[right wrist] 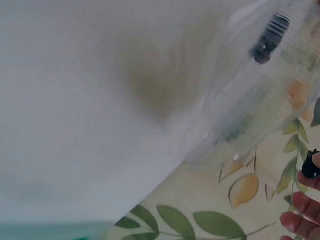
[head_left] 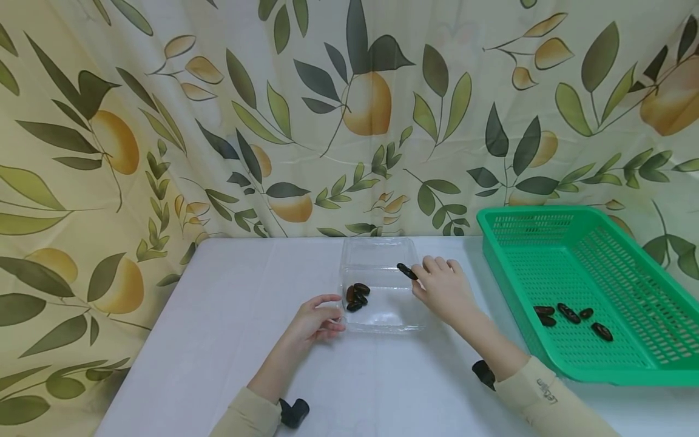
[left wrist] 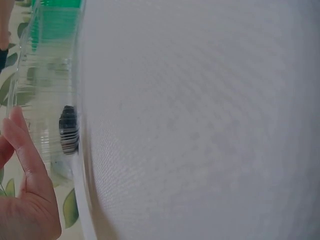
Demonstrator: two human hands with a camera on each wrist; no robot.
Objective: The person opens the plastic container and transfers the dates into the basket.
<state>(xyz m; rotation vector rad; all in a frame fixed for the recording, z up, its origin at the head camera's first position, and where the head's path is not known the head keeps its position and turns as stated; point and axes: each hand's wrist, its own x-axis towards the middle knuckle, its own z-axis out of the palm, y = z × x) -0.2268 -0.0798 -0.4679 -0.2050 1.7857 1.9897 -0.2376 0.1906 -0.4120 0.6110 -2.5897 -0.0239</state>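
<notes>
Pinching one end of a dark date in its fingertips, the right hand is hovering at the right side of a clear plastic box, just right of the frame's centre in the head view. Its grip is closing only on that date, whose free end is pointing toward the upper left. The left hand is resting against the box's left side, left of centre, its fingers lying loosely extended and touching the clear wall. Inside the box, a cluster of dark dates is sitting near the left wall, close to the left fingertips. At the right of the frame, a green basket is holding five more dates, scattered toward its lower left part. Both box and basket are standing on a white cloth, while a leaf-and-fruit patterned curtain is filling the upper frame.
</notes>
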